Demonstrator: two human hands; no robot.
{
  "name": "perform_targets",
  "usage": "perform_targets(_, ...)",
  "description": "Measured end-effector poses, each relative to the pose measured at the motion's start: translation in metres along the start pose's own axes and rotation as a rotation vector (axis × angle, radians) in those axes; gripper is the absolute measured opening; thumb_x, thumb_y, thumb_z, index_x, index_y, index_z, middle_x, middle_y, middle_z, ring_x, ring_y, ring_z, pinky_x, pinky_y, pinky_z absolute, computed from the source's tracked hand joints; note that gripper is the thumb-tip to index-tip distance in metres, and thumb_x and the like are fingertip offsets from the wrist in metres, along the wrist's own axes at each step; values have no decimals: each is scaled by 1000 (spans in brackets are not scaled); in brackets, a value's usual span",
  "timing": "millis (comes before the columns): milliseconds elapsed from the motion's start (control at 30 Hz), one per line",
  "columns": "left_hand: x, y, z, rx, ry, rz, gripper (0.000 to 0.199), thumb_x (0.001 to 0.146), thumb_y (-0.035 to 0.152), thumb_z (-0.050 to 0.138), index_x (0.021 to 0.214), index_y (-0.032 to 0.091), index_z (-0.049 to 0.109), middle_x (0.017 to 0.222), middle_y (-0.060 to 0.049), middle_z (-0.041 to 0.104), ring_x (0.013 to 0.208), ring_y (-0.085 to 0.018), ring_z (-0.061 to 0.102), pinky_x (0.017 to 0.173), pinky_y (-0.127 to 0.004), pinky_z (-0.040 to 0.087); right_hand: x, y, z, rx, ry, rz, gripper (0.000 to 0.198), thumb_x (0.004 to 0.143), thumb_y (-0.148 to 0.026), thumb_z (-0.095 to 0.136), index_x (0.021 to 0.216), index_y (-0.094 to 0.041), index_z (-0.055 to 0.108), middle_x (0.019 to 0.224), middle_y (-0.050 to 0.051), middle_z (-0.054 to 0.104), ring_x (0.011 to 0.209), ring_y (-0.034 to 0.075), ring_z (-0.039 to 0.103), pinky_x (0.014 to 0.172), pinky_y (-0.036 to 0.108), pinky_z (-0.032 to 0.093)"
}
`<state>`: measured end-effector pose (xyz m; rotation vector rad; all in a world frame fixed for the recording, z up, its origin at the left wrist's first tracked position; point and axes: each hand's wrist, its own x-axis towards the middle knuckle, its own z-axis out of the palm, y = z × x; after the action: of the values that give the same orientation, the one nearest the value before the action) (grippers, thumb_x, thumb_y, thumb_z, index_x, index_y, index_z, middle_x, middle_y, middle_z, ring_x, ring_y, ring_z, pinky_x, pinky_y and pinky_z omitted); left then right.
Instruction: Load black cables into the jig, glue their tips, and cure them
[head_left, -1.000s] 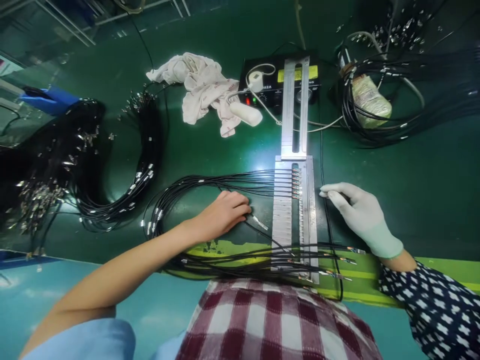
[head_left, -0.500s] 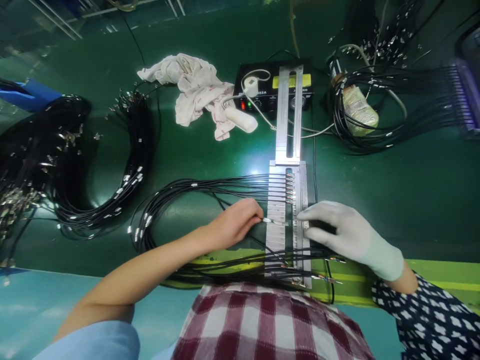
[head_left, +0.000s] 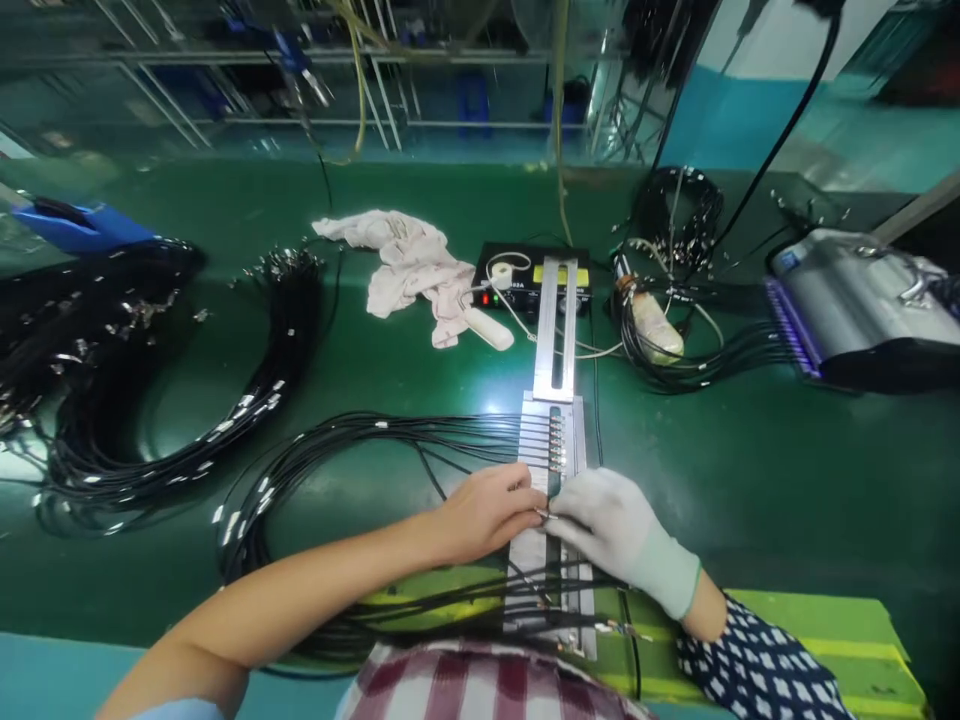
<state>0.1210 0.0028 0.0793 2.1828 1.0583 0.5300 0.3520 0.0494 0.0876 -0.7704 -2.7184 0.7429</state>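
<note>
My bare left hand [head_left: 487, 515] pinches a thin black cable near its end, over the slotted metal fixture [head_left: 529, 550]. The cable's small, light-coloured end [head_left: 550, 515] shows between my two hands. My right hand [head_left: 622, 525], in a white glove, has its thumb and fingers closed at that tip. Further up the fixture, several black cables [head_left: 495, 428] lie side by side in its grooves, their metal ends [head_left: 556, 440] lined up over the slot. Below my hands, more loose cables [head_left: 450, 605] cross the fixture's lower part.
A black control box [head_left: 495, 265] with lit indicators stands behind the fixture, beside a crumpled cloth [head_left: 412, 265] and a white handheld piece [head_left: 489, 328]. Cable bundles [head_left: 277, 330] lie left. A grey machine [head_left: 870, 300] with cables at its front stands right, near a wrapped bundle [head_left: 656, 328].
My right hand has moved left and closed at the cable's end, meeting my left hand. The view has tilted up, showing racks behind the bench and more of the grey machine.
</note>
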Motion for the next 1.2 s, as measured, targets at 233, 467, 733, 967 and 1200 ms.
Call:
perform_targets(233, -15, -21, -11, 258, 163, 42, 29, 104, 31, 41, 98, 17, 66, 90, -5, 57, 83, -15, 49, 75, -29, 35, 1, -2, 2, 20, 27, -45, 47, 110, -43, 35, 83, -17, 64, 80, 4, 60, 77, 19, 50, 73, 36, 32)
perform_targets(467, -52, -42, -33, 476, 293, -40, 17, 99, 17, 47, 106, 14, 62, 106, -11, 58, 106, -22, 47, 92, -39, 37, 7, -2, -6, 247, 73, 12, 44, 108, -43, 44, 77, -17, 63, 77, 1, 60, 74, 16, 52, 72, 32, 35)
perform_targets(733, -13, -25, -1, 45, 207, -22, 21, 102, 22, 44, 94, 15, 61, 87, -4, 59, 82, -12, 55, 73, -23, 44, -17, 13, -10, 248, 160, 171, 20, 91, -34, 68, 109, -24, 69, 105, 2, 65, 96, 22, 57, 88, 37, 39)
perform_targets(967, -3, -34, 14, 316, 302, 54, 27, 102, 17, 40, 98, 13, 66, 79, -5, 53, 74, -16, 48, 65, -27, 39, -42, 46, -4, 310, 224, 471, 25, 100, -40, 51, 105, -24, 69, 107, 2, 66, 99, 20, 60, 88, 36, 44)
perform_targets(1200, 2, -36, 11, 383, 307, 149, 30, 102, 15, 38, 104, 15, 68, 79, -6, 54, 74, -15, 46, 65, -27, 38, -34, 54, 0, 316, 209, 473, 24, 101, -43, 50, 104, -28, 69, 106, -5, 67, 98, 17, 61, 89, 34, 44)
